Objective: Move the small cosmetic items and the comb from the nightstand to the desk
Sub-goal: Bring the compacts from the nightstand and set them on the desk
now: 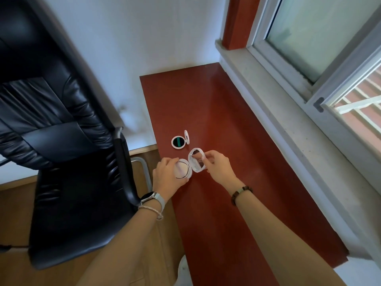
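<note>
A white round compact (pixel 189 166) is held open over the left edge of the red-brown desk (pixel 216 112). My left hand (pixel 168 176) grips its pale base half. My right hand (pixel 218 167) pinches the rim of its mirrored lid. Just beyond it, a second, smaller white compact (pixel 179 140) lies open on the desk, showing a dark disc with a green stripe and its lid standing upright. No comb is in view.
A black leather office chair (pixel 68 145) stands close on the left, its armrest near my left wrist. A window sill and sliding window (pixel 309 69) run along the desk's right side. A white wall is behind, with wooden floor below.
</note>
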